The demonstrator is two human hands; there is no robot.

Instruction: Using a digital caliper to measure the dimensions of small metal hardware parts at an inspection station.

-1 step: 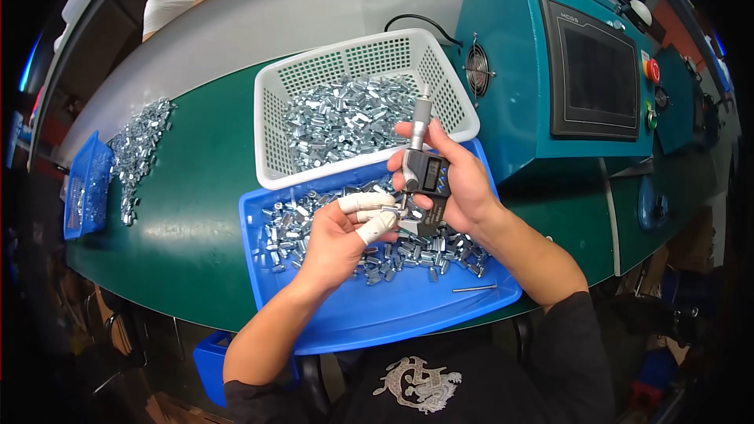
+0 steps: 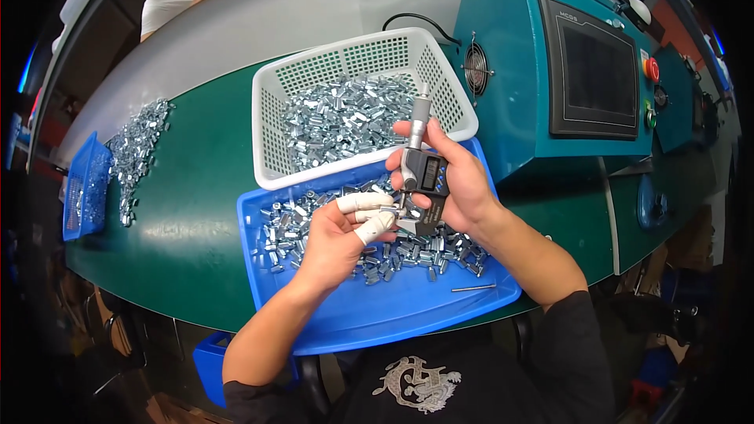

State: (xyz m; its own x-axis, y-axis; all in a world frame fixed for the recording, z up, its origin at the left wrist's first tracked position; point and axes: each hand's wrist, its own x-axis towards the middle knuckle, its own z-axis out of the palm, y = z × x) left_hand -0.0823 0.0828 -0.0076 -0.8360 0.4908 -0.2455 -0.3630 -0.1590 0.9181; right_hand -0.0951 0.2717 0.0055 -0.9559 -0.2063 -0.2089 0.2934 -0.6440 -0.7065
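Green bench (image 2: pixel 196 188) held a blue tray (image 2: pixel 408 310) w/ small metal parts. Right hand (image 2: pixel 459 180) gripped a digital micrometer (image 2: pixel 420 169); left hand (image 2: pixel 345 232) pinched one small part (image 2: pixel 390 208) in it. Best kept square, turned gently.

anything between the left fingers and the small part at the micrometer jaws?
Nothing visible. The left hand already pinches the small metal part in its taped fingertips, right at the digital micrometer that the right hand grips above the blue tray.
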